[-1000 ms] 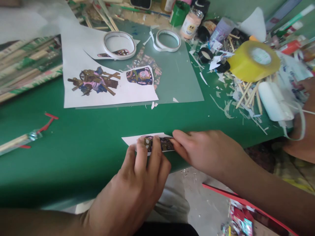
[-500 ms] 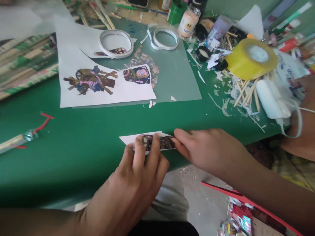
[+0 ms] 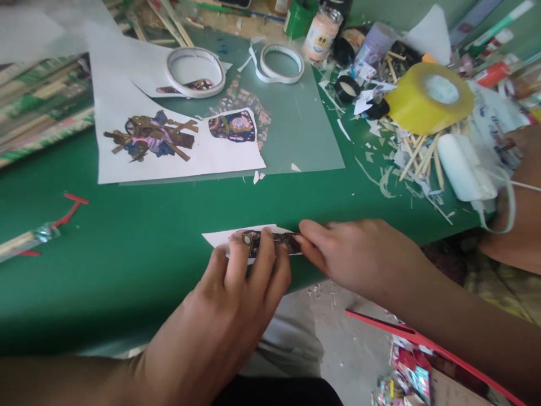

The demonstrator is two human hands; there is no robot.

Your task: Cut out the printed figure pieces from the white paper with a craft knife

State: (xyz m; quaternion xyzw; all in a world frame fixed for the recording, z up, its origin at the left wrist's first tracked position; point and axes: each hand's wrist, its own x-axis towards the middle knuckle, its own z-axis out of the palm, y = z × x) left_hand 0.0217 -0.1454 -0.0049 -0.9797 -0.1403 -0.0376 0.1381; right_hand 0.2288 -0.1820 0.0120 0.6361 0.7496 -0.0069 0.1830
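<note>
A white piece of paper with a dark printed picture (image 3: 253,237) lies on the green tabletop close to its front edge. My left hand (image 3: 228,299) rests its spread fingertips on this piece, pressing it flat and covering part of the print. At the paper's right end, my right hand (image 3: 333,245) is closed in a pinch. A thin reddish-brown line shows beside its fingertips, but what they grip is hidden. Farther back is a larger white sheet (image 3: 177,163) with a printed cluster of brown, blue and pink shapes (image 3: 154,135) and a dark patterned cutout (image 3: 232,125).
Two white tape rolls, one (image 3: 220,79) and another (image 3: 300,67), lie behind. At right are a yellow tape roll (image 3: 406,101), wooden sticks (image 3: 422,160), paper scraps and a white charger (image 3: 462,166). Another person's arm (image 3: 524,203) rests at the right edge. Jars (image 3: 321,36) stand at the back.
The whole view has shifted slightly. My left fingers have moved a little on the paper, with one now farther right over the print. The right hand keeps its pinch at the same end.
</note>
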